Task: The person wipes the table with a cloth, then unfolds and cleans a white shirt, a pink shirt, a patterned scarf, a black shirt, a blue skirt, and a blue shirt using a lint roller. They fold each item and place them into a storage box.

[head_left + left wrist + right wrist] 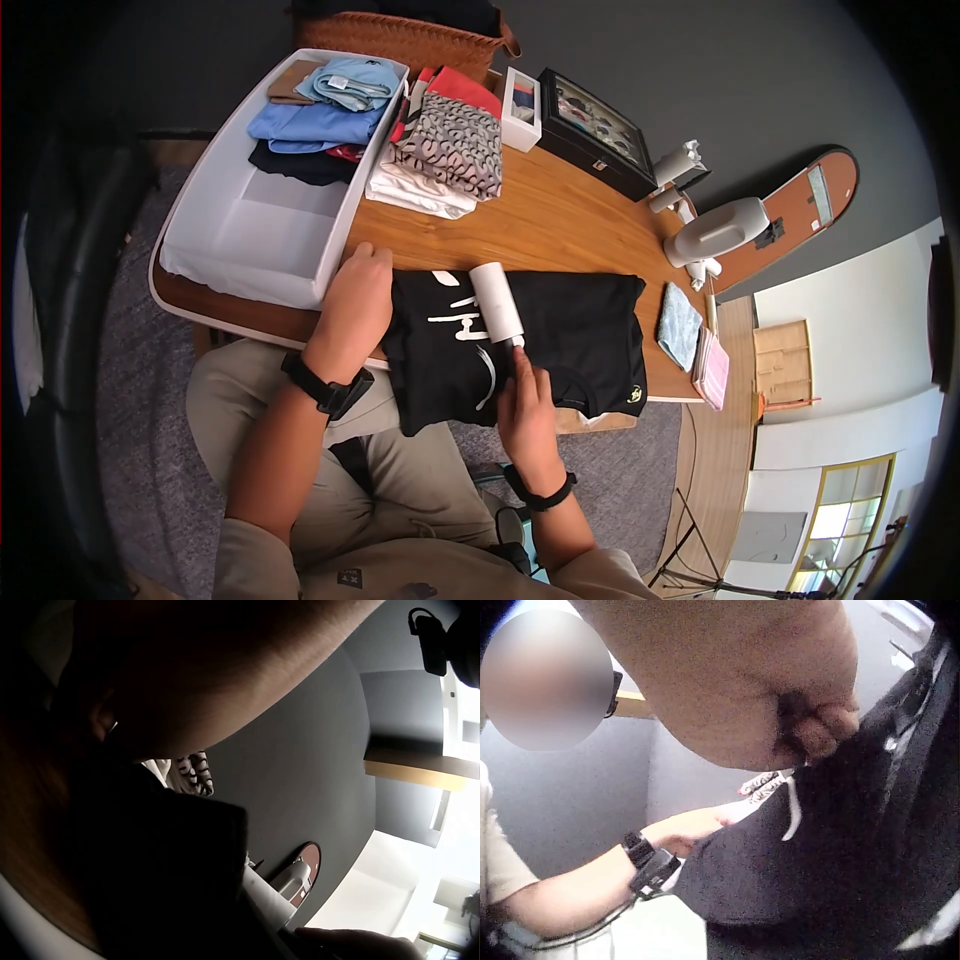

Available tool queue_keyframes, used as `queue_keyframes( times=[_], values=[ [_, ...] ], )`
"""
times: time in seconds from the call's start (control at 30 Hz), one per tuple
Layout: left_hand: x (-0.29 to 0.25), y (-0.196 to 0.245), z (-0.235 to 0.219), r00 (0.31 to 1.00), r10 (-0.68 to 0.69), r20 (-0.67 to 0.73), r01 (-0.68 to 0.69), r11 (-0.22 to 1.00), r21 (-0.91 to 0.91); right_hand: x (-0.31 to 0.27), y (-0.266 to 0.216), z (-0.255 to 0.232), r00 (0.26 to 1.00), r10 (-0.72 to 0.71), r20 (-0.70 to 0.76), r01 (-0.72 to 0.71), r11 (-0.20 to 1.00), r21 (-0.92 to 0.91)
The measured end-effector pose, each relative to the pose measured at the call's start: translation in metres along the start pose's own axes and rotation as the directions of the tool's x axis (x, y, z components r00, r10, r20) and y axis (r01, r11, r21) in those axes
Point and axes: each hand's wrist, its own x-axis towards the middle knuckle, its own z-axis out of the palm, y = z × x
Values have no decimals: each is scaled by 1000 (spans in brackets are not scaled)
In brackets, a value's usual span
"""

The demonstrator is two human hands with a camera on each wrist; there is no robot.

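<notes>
A black shirt [560,330] with a white print lies spread on the wooden table, its lower part hanging over the front edge. My right hand [528,415] grips the handle of a lint roller [497,303]; its white roll lies across the shirt beside the print. At the shirt's left edge my left hand [362,292] has its fingers curled, holding the cloth there. The right wrist view shows the left hand [686,838] against the raised black cloth [742,862]. In the left wrist view, the hand is dark and the white roll [270,898] shows beyond the shirt.
Left stands a white bin [255,235] with folded clothes. Behind are a folded clothes stack [450,140], a small white box [521,135] and a black display case [600,130]. To the right are a white appliance [715,235], a light blue cloth [680,325] and a pink pad [711,368].
</notes>
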Motion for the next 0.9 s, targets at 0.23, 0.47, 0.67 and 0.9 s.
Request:
queue_keyframes(
  times=[0.23,0.47,0.67,0.9],
  values=[
    [-1,-1,-1,1000,-12,3,12,1000,-20,9,44,-23,987,113,-118,-131,979,-154],
    [-1,0,1,999,-26,32,26,1000,4,44,106,-93,929,130,-346,-210,957,-203],
    [-3,23,-17,999,12,-44,-10,998,57,129,137,-161,891,215,-399,-240,971,-13],
    [-6,39,-30,994,-77,83,75,997,16,233,191,-174,919,80,-385,-119,990,-79]
  ],
)
